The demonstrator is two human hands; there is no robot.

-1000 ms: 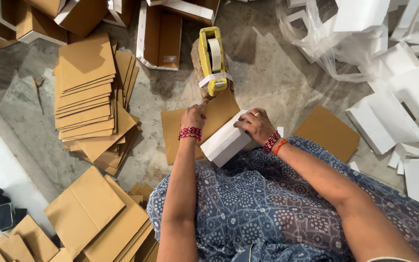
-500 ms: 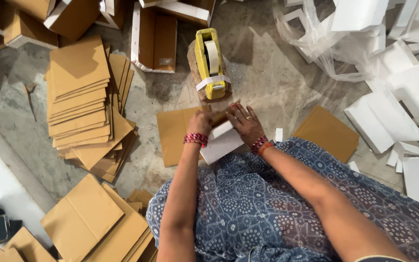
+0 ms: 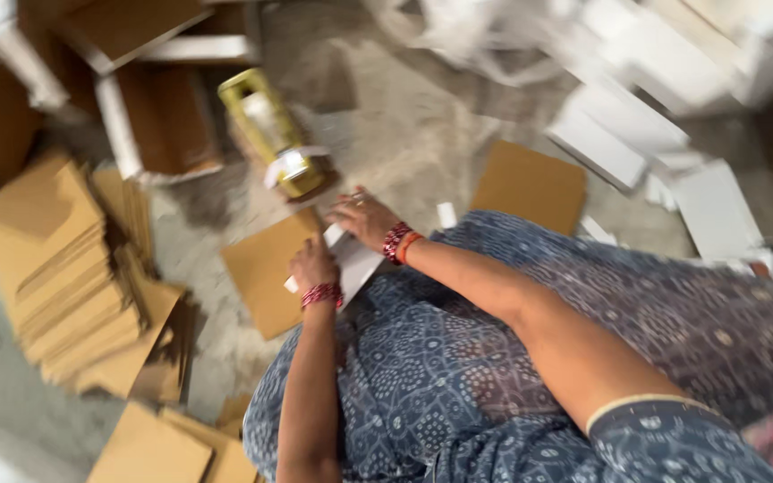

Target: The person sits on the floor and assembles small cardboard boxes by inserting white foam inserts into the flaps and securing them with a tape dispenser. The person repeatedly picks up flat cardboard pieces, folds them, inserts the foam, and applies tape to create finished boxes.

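A small white box (image 3: 351, 266) rests on my lap above a flat brown cardboard sheet (image 3: 266, 273) on the floor. My left hand (image 3: 313, 266), with red bangles at the wrist, grips the box's left edge. My right hand (image 3: 360, 217), also bangled, lies on the box's top end with fingers spread over it. A yellow tape dispenser (image 3: 277, 134) stands on the floor just beyond my hands. The picture is blurred by motion.
A tall stack of flat brown cardboard sheets (image 3: 55, 268) lies at the left. Open brown cartons (image 3: 158, 125) stand at the back left. White boxes and foam pieces (image 3: 655, 107) are piled at the back right, and another brown sheet (image 3: 530, 183) lies beside my knee.
The view has swung and tilted to the right. Both hands stay on the white box, which sits lower and closer to my lap than before.
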